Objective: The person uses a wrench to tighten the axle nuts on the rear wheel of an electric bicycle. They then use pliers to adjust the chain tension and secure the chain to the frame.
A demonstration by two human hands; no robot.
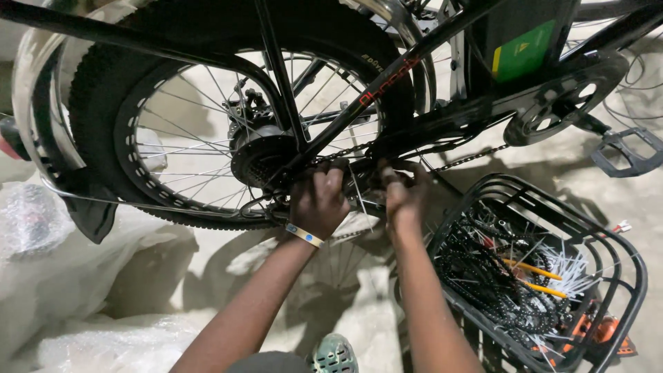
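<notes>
Both hands work under the rear wheel (207,131): left hand (318,200) and right hand (402,197) each grip tight on the chain (345,150), beside a black wire basket (615,242).

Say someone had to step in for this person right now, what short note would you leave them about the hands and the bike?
Left hand: closed around the frame tube beside the rear hub.
Right hand: fingers at the chain under the chain guard; exact grip is hidden.
Bike: rear wheel is mounted and the chain runs toward the crank.
Basket on the floor at right holds loose chains, white ties and orange-handled tools.
Done or left: cannot tell from this view.
</notes>
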